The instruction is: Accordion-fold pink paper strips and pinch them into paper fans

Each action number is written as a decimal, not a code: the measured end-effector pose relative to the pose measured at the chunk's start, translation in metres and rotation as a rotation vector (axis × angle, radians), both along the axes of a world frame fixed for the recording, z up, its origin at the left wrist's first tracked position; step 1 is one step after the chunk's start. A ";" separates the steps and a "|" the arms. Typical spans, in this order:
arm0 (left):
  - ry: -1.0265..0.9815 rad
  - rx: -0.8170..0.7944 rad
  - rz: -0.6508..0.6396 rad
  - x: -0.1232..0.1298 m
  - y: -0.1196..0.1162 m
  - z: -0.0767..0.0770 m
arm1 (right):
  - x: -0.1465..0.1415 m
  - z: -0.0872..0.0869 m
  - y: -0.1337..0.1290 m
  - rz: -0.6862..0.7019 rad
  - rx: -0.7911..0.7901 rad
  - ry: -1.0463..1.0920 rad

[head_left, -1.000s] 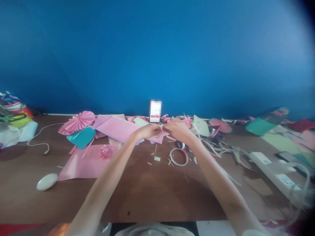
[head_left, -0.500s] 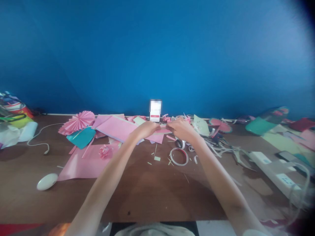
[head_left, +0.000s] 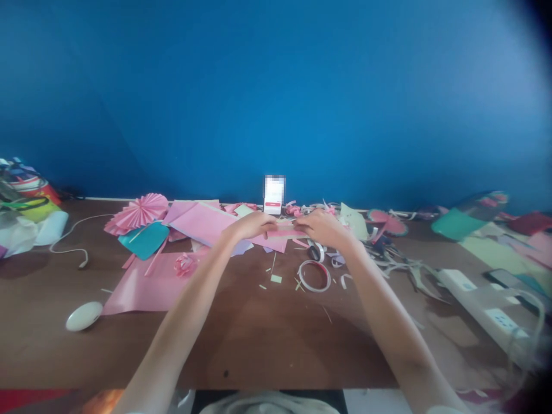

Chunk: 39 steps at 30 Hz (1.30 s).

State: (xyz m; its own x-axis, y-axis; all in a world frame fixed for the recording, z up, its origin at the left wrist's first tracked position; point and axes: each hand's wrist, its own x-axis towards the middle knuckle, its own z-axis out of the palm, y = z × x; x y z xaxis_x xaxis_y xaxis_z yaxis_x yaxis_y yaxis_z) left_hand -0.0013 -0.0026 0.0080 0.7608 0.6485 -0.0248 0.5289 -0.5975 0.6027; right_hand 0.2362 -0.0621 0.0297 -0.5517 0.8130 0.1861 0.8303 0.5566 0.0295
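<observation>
A narrow pink paper strip (head_left: 285,230) stretches between my two hands at the back of the table. My left hand (head_left: 254,225) pinches its left end, with the fingertips bent down. On the other end, my right hand (head_left: 319,226) is closed with fingers and thumb together. Under and beside the left hand lie large pink paper sheets (head_left: 207,223). A lit phone (head_left: 273,195) stands upright just behind the hands. Close below my right hand are a roll of white tape (head_left: 316,253) and a larger tape ring (head_left: 314,276).
To the left are a pink paper fan (head_left: 146,210), a teal paper piece (head_left: 144,238), a pink paper flower (head_left: 184,265) and a white mouse (head_left: 84,316). A power strip (head_left: 478,299) and tangled paper strips (head_left: 405,264) lie right. A blue wall (head_left: 276,98) rises behind.
My left hand has shifted slightly left, away from the right hand, so more of the pink strip shows between them. My right hand stays nearly in place.
</observation>
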 end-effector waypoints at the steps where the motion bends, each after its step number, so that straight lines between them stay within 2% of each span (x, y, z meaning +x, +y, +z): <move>1: -0.006 0.005 -0.001 -0.001 0.000 0.001 | 0.000 0.000 0.000 -0.005 0.004 0.002; 14: 0.019 0.181 0.008 -0.004 0.002 0.003 | -0.006 -0.005 -0.003 -0.071 -0.027 -0.005; 19: -0.036 0.122 -0.006 0.003 -0.002 0.000 | -0.009 -0.006 -0.002 -0.072 -0.005 -0.030; 21: -0.039 0.145 -0.014 0.008 -0.005 -0.002 | -0.012 -0.008 -0.002 -0.049 0.010 -0.043; 26: -0.017 0.372 0.076 0.017 -0.003 -0.013 | -0.021 -0.023 0.005 -0.007 0.129 -0.019; 30: 0.040 0.516 0.077 0.016 0.006 -0.028 | -0.027 -0.046 0.013 -0.027 0.115 -0.061; 35: 0.230 0.268 0.036 0.010 0.016 -0.048 | -0.026 -0.066 0.018 -0.029 -0.105 -0.009; 39: 0.255 0.118 0.046 0.007 0.018 -0.054 | -0.022 -0.070 0.018 -0.052 -0.147 0.023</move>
